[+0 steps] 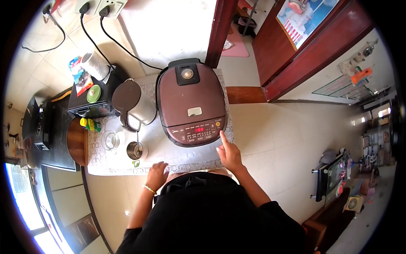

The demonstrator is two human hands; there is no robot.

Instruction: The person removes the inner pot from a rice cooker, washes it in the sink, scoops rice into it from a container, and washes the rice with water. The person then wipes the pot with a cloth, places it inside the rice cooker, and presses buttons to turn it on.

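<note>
A brown rice cooker (pixel 192 99) with its lid down stands on the counter, red digits lit on its control panel (pixel 196 132). My right hand (pixel 230 156) is at the panel's right corner. Its index finger is stretched out to the lower right edge, close to the round orange button; whether it touches is hard to tell. The other fingers are partly curled around nothing. My left hand (pixel 157 175) hovers by the counter's front edge, fingers loosely extended and holding nothing. Nearest to it is a metal cup (pixel 134 150) with a spoon handle (pixel 138 139) sticking out.
Left of the cooker stands an electric kettle (pixel 136 103). A glass cup (pixel 111 140), a yellow-capped bottle (pixel 91 124) and a black appliance (pixel 95 95) topped with a paper roll (pixel 94 65) are further left. A power cord (pixel 127 53) runs from the wall sockets behind the cooker.
</note>
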